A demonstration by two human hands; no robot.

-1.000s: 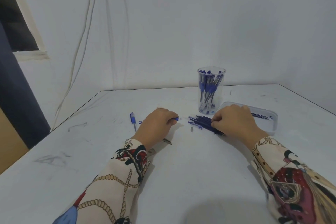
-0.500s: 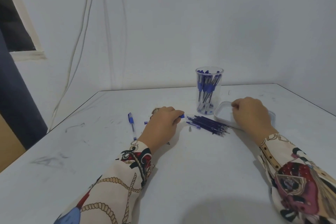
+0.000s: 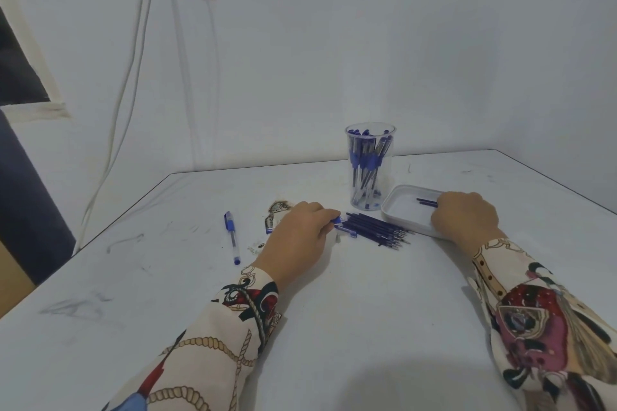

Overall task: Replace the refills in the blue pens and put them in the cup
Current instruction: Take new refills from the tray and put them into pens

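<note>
Refills [image 3: 375,230] are lying in a loose dark-blue bundle on the table [image 3: 334,327], long axes running left to right with the metal tips pointing right, between the two hands. The left hand [image 3: 297,240] is lying just beside the bundle's left end and is pinching a blue pen part [image 3: 336,220], so it looks nearer for the next pick. The right hand [image 3: 464,215] is curling over the white tray [image 3: 397,207], apparently gripping a couple of refills [image 3: 426,201] there. The cup [image 3: 369,167], clear and already holding several pens, is standing just behind the bundle. One capped blue pen [image 3: 231,237] is lying apart to the left.
</note>
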